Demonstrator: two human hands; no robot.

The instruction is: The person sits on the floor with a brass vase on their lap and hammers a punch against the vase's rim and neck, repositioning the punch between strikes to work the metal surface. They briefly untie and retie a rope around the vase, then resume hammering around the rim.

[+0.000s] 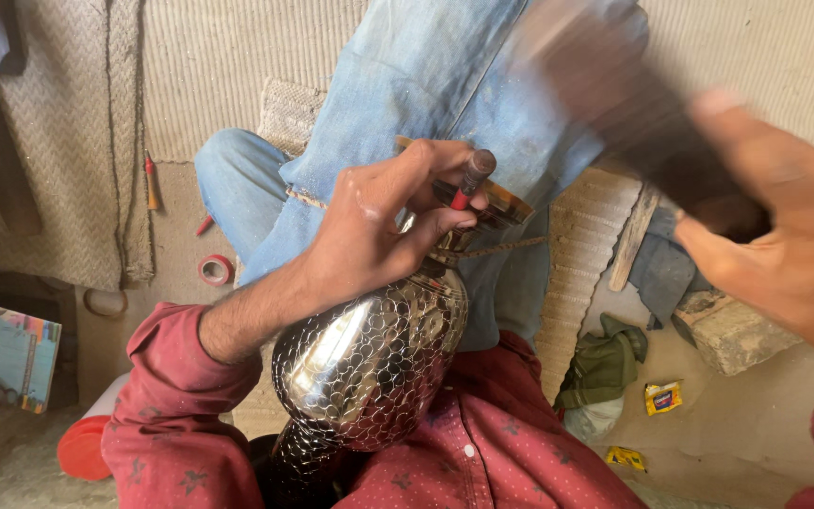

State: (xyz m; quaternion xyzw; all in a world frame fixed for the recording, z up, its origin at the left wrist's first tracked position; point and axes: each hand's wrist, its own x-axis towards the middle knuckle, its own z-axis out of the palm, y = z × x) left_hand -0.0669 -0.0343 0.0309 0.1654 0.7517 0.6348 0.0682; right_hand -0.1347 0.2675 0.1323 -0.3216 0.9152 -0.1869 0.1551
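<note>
A shiny metal vase [369, 363] with a scale-like engraved pattern lies across my lap, neck pointing away from me. My left hand [379, 221] rests on the vase's neck and grips a small metal punch with a red band [468, 179], its tip against the flared rim [501, 209]. My right hand [784, 236] is raised at the right, blurred by motion, and holds a dark wooden mallet [614, 104] above the punch. Red sleeves cover both of my forearms.
My blue-jeaned legs [407, 104] stretch out over woven mats. A red tape roll [216, 270] and a red-handled tool [151, 181] lie at the left. At the right are a stone block [732, 330], a green cloth [605, 363] and small yellow packets [663, 397].
</note>
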